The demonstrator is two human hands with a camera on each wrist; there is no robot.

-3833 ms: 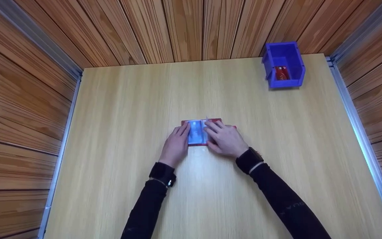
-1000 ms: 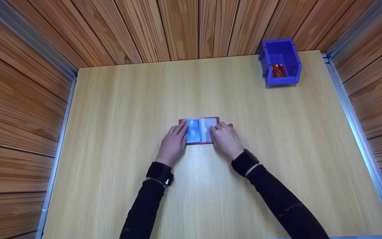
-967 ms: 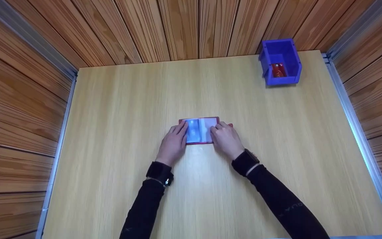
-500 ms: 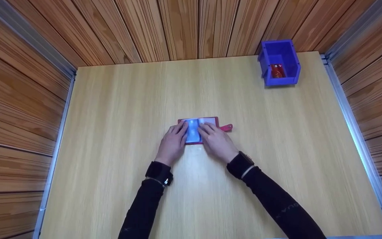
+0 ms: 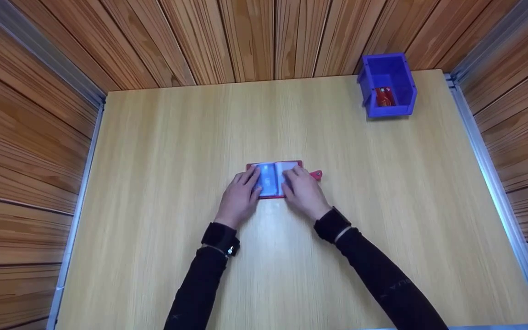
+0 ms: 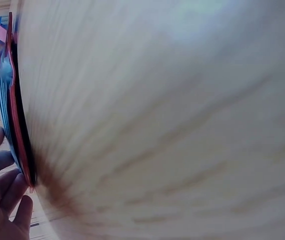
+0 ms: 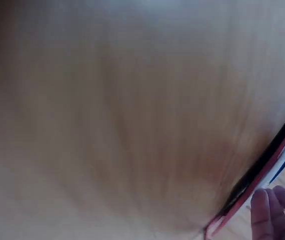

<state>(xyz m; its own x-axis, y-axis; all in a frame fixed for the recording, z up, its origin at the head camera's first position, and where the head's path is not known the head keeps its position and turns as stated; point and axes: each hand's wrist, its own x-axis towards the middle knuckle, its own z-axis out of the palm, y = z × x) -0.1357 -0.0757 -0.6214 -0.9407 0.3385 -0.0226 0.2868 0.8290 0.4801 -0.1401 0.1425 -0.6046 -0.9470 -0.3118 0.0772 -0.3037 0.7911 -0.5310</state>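
Observation:
A red card holder with clear bluish plastic sleeves lies spread flat in the middle of the table. My left hand rests its fingers on the left side of it, thumb near the sleeves' lower edge. On the right half, the fingers of my right hand touch the pale sleeve. A red snap strap sticks out past that hand. In the left wrist view the sleeves stack above the red cover. The right wrist view has fingertips against the whitish page.
At the back right of the wooden table stands a blue bin with a red packet inside. Wood-panelled walls and metal rails border the table.
My right hand was at the holder's right edge, reached left to the fold half a second ago, then drew back right across the sleeve. My left hand has stayed in place.

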